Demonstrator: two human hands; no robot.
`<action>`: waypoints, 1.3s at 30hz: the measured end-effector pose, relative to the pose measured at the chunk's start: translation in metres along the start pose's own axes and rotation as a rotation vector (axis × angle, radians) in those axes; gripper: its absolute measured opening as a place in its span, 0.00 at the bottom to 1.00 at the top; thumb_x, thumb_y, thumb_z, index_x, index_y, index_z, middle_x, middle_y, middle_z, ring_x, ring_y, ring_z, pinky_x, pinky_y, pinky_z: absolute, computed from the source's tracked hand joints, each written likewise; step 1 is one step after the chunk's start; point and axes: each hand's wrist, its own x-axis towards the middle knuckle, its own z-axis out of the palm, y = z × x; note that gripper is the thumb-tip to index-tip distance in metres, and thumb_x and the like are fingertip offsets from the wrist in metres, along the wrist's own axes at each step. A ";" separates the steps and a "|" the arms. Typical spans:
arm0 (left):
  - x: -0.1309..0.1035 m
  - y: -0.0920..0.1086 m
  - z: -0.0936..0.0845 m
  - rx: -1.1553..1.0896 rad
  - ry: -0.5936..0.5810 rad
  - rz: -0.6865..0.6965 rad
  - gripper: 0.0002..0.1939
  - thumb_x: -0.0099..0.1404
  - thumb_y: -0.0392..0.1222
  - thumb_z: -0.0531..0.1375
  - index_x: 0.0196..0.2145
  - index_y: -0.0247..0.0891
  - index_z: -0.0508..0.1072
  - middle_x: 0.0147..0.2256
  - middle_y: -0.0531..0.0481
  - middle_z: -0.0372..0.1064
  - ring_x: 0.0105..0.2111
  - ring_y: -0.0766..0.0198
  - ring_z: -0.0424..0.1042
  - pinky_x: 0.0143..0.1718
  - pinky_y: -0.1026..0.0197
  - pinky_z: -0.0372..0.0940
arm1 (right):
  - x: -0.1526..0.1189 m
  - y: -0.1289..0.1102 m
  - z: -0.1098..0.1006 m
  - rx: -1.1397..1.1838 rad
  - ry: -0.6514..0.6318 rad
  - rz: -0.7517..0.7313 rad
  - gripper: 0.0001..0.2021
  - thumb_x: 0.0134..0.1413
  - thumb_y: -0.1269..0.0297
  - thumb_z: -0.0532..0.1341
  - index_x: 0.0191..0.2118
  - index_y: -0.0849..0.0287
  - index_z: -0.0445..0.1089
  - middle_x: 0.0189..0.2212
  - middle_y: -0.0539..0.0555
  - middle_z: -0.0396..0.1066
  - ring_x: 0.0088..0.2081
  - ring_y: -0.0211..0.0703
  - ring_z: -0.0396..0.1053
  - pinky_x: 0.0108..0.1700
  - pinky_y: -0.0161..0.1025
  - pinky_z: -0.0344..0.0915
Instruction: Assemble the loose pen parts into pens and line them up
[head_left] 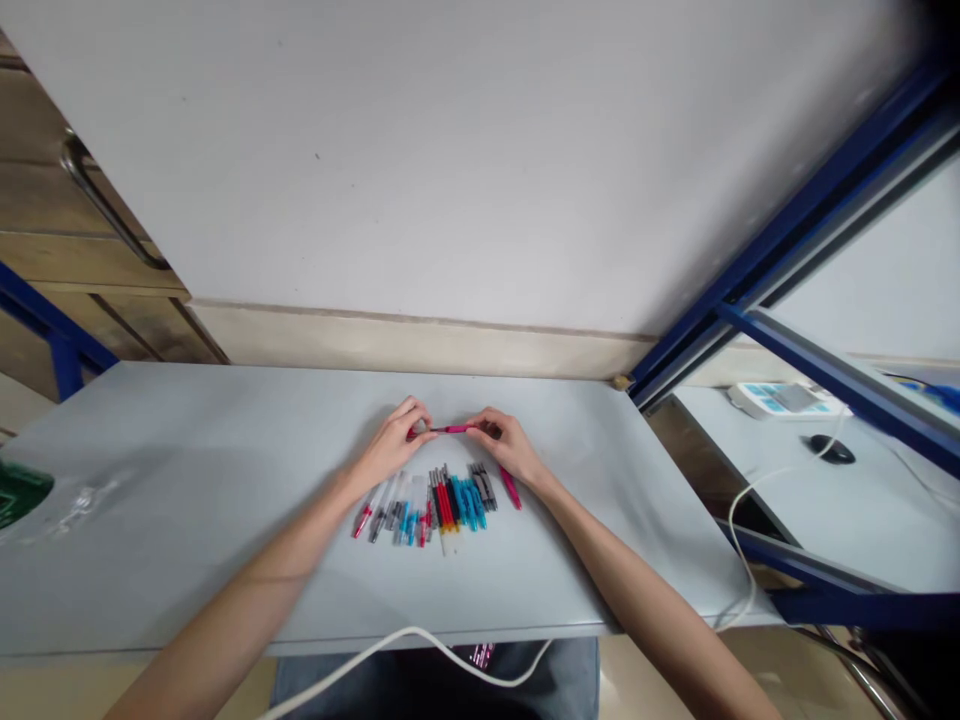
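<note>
A slim pink pen (454,429) with a dark stretch near its left end is held level just above the table, between both hands. My left hand (397,440) pinches its left end, and my right hand (510,445) grips the other end; the fingertips partly hide both ends. Below the hands lie clear pen barrels (390,492) with coloured tips, dark and red ink refills (444,502), blue pen parts (469,503) and grey pen parts (484,486). Another pink pen part (511,488) rests beside my right wrist.
All this lies on a pale grey table (225,430) against a white wall. At the left edge are a green object (22,495) and crumpled clear plastic (82,500). A white cable (420,635) crosses the front edge. Blue frame bars (750,240) stand at the right.
</note>
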 end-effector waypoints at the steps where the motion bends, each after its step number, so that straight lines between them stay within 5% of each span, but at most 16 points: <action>1: 0.000 -0.001 0.001 -0.011 -0.002 -0.020 0.08 0.69 0.46 0.61 0.37 0.38 0.71 0.37 0.50 0.68 0.34 0.64 0.69 0.39 0.62 0.64 | 0.000 0.000 0.000 0.004 -0.002 -0.001 0.13 0.62 0.54 0.63 0.40 0.59 0.77 0.33 0.52 0.71 0.32 0.41 0.65 0.37 0.37 0.61; 7: -0.002 -0.004 0.005 -0.074 0.011 -0.029 0.09 0.67 0.47 0.63 0.37 0.39 0.71 0.32 0.53 0.70 0.32 0.64 0.69 0.37 0.63 0.63 | -0.001 -0.002 0.001 -0.022 -0.013 0.000 0.19 0.66 0.53 0.57 0.28 0.59 0.75 0.27 0.51 0.68 0.32 0.42 0.65 0.39 0.39 0.60; 12: 0.001 0.001 0.000 -0.040 0.001 0.010 0.11 0.72 0.48 0.58 0.40 0.39 0.75 0.36 0.49 0.72 0.37 0.62 0.71 0.42 0.60 0.64 | -0.002 -0.002 -0.001 0.034 0.058 0.068 0.16 0.63 0.50 0.59 0.36 0.59 0.74 0.30 0.52 0.70 0.31 0.41 0.64 0.36 0.38 0.60; 18: 0.002 0.003 -0.003 0.021 0.035 0.113 0.09 0.70 0.45 0.61 0.35 0.38 0.74 0.34 0.49 0.70 0.38 0.60 0.69 0.42 0.59 0.63 | -0.005 -0.006 -0.002 0.044 0.029 0.105 0.24 0.64 0.47 0.56 0.23 0.59 0.70 0.21 0.50 0.64 0.27 0.40 0.60 0.33 0.38 0.57; 24: 0.001 0.004 -0.004 0.081 0.102 0.120 0.10 0.72 0.46 0.58 0.41 0.38 0.76 0.36 0.48 0.67 0.40 0.60 0.67 0.45 0.57 0.63 | -0.003 -0.003 -0.006 0.114 0.099 0.132 0.19 0.63 0.48 0.58 0.31 0.60 0.71 0.24 0.49 0.66 0.28 0.40 0.62 0.33 0.37 0.58; 39: 0.001 0.001 -0.003 0.275 0.173 0.216 0.10 0.72 0.45 0.58 0.37 0.38 0.76 0.36 0.48 0.68 0.38 0.60 0.67 0.43 0.56 0.62 | -0.005 -0.007 -0.006 0.129 0.059 0.174 0.25 0.64 0.46 0.56 0.21 0.57 0.65 0.17 0.48 0.62 0.22 0.39 0.58 0.29 0.37 0.55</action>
